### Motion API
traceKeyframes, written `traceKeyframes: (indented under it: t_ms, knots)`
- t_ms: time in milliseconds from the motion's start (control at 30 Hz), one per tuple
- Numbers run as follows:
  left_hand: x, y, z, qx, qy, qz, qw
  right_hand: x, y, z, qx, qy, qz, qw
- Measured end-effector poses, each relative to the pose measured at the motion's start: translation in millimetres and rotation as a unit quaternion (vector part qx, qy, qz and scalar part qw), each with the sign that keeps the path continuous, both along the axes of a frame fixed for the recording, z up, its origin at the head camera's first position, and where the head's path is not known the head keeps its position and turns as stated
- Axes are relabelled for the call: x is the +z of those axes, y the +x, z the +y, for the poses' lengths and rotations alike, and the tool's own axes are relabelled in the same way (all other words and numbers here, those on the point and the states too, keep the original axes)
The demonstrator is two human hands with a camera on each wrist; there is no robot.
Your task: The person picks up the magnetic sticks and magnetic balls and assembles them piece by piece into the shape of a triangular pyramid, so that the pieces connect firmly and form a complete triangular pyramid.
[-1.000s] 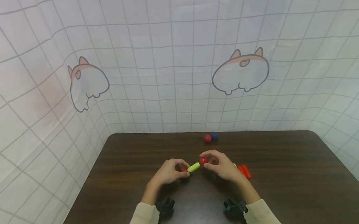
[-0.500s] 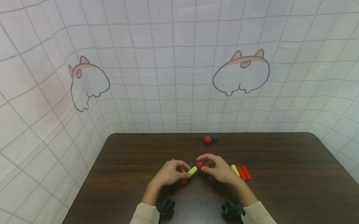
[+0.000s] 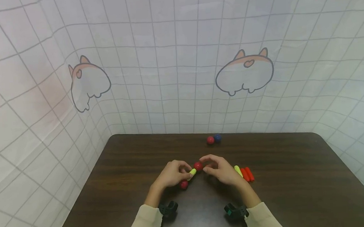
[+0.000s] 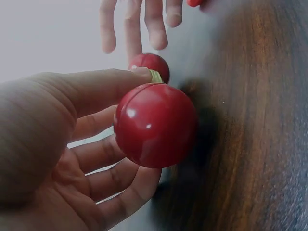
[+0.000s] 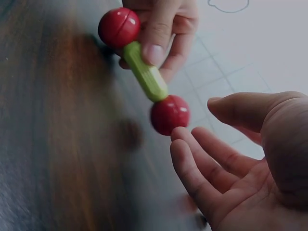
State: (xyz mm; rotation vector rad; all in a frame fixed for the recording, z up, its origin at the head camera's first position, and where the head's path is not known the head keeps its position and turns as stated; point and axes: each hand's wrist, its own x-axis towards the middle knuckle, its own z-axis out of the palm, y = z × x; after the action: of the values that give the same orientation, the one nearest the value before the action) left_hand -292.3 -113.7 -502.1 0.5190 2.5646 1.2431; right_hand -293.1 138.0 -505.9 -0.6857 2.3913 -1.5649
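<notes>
Left grip (image 3: 172, 174) pinches green rod (image 5: 147, 74) over desk (image 3: 135, 165); long axis slants from near-left red ball (image 3: 184, 184) to far-right red ball (image 3: 198, 166). Right grip (image 3: 222, 169) wide, fingertips at far-right red ball; contact unclear.

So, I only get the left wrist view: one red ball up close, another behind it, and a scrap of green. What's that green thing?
Observer: A yellow-green stick, with a red ball at each end.

Visitor: Neat! Any more balls around?

Observer: Yes, the head view shows a farther red ball and a blue ball side by side near the far edge of the table.

Visitor: And spare sticks?

Observer: Three lie beside the right hand: one yellow-green spare and two red sticks.
</notes>
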Motion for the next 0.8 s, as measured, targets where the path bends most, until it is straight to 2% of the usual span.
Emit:
traceKeyframes:
  t_ms: [267, 533, 800]
  knots:
    - [-0.8, 0.2, 0.1, 0.022, -0.018, 0.003, 0.9996, 7.9, -2.6, 16, -0.025, -0.012, 0.01, 0.9996]
    - [-0.9, -0.2, 0.0, 0.054, -0.028, 0.027, 0.9978, 17.8, -7.2, 55, -0.085, -0.042, 0.008, 0.9955]
    - [-4.6, -2.7, 1.1, 0.047, -0.042, 0.042, 0.9971, 33.5, -5.7, 97, -0.151, -0.051, 0.015, 0.987]
